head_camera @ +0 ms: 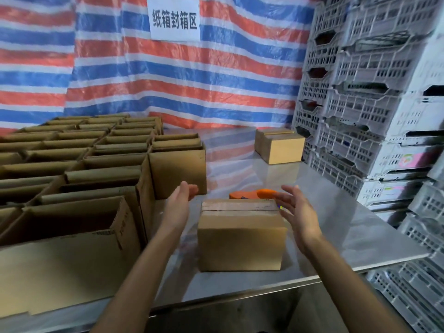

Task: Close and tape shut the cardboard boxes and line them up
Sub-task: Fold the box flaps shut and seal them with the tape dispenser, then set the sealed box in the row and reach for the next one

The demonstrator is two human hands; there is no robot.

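A person's two bare hands flank a closed cardboard box [240, 241] standing near the front edge of a steel table [348, 227]. The left hand [182, 198] and right hand [298, 212] are both spread wide with palms facing inward, each just beside a side wall of the box, and neither is plainly touching it. The flaps lie flat and meet along a seam across the top; whether tape already covers that seam is hard to tell. An orange tape dispenser [249, 193] lies directly behind the box, toward the table's middle. Rows of open boxes [96, 179] fill the left side of the table, while a second closed box [280, 145] sits toward the far right corner beside stacked grey plastic crates [372, 116]. A striped tarpaulin [192, 80] bearing a white sign [175, 19] hangs behind. The box looks stiff and probably light, though its contents are unseen. Its smooth walls on polished steel should slide easily, so flat palms pressed low on opposite sides would be the surest hold, sparing the top seam.
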